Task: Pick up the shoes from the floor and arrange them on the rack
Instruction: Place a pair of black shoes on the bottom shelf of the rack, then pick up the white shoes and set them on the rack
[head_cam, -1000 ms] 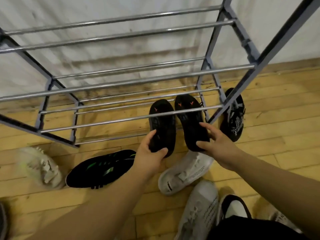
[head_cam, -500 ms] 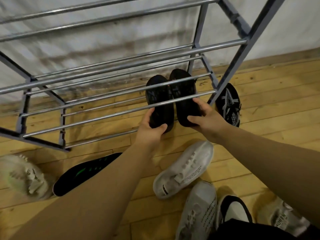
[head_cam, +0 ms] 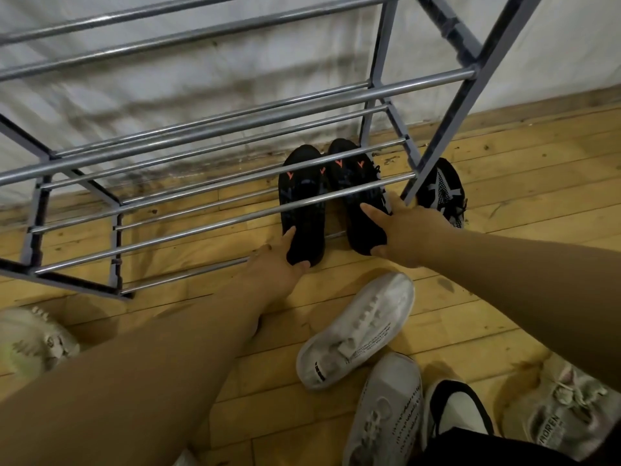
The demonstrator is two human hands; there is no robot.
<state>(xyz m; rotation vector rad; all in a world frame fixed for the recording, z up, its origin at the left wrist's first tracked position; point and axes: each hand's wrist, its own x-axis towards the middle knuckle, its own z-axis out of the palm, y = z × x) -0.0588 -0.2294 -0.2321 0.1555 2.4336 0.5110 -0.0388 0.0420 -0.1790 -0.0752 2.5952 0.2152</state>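
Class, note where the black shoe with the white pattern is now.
Head view, right side: the patterned black shoe lies on the floor just outside the rack's front right leg, beyond the right hand.

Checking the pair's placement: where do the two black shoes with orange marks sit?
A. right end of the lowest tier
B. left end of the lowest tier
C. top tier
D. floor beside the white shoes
A: the left black shoe and right black shoe lie on the lowest rails of the rack by its right post, heels gripped by the left hand and right hand.
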